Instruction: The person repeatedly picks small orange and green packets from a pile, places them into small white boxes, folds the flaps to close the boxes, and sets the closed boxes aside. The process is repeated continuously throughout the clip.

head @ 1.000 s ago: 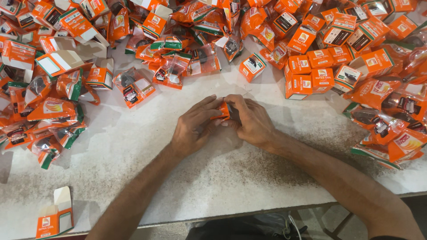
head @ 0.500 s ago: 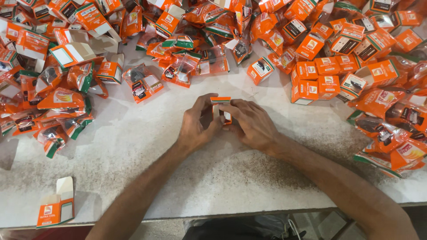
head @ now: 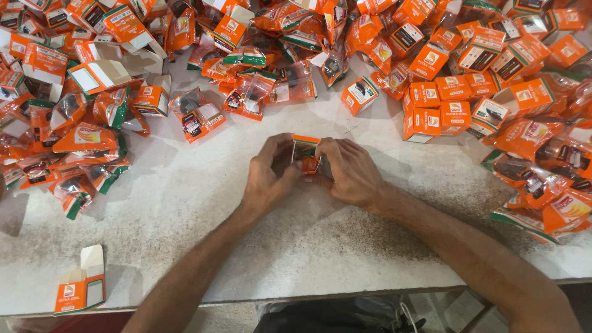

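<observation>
- Head view: the left hand (head: 268, 179) and the right hand (head: 348, 169) meet at the middle of the pale speckled tabletop (head: 185, 246), both closed around one small orange box (head: 305, 154).
- The small orange box sits between the two hands, pinched from either side by the fingertips, with its top flap showing above the thumbs.
- Beyond the hands, a heap of clear packets (head: 246, 92) with orange and green ends spreads across the far side of the tabletop.
- Past the right hand and a little to its outer side, closed orange boxes (head: 438, 114) stand close together, touching one another.
- To the outer side of the right hand, more packets (head: 542, 185) lie piled near the tabletop's edge.
- To the outer side of the left hand, another pile of packets (head: 86, 148) lies mixed with open boxes.
- Nearer the person than the left hand, well apart from it, one open empty box (head: 80, 283) lies by the tabletop's near edge.
</observation>
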